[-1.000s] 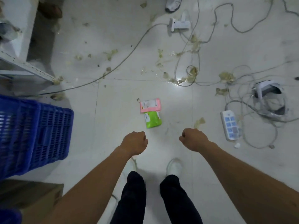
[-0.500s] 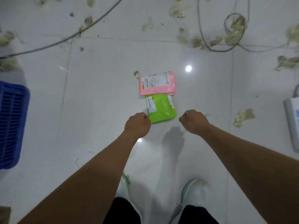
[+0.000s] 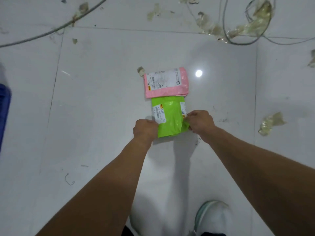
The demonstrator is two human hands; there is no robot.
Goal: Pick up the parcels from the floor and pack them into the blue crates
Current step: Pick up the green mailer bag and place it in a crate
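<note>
Far out to the left of the left grip, at the edge of the view, is a bit of a blue crate [image 3: 4,113], and we cannot see inside it. A gray cable [image 3: 51,31] runs over the floor [image 3: 85,99] up past that side too. The left grip [image 3: 144,129] is curled on the left edge of the green parcel [image 3: 170,116], with its fingers on the white label. The green parcel lies flat on the floor, right between the two grips. Just past both grips lies the pink parcel [image 3: 166,82], touching the far end of the green one, and no grip is on it. The right grip [image 3: 200,123] pinches the right edge of the green parcel, and the bag is crinkled there. Out to the right of that grip are a scrap of old tape [image 3: 271,123] on the floor and, farther off, a loop of wire [image 3: 247,23]. Back near the person is a white shoe [image 3: 213,217]. It looks like the job is at an early part: the green parcel is held but not yet lifted. Both parcels seen here are on the floor. So what is left is to lift the green one, carry it over to the blue crate, and then come back for the pink one.
</note>
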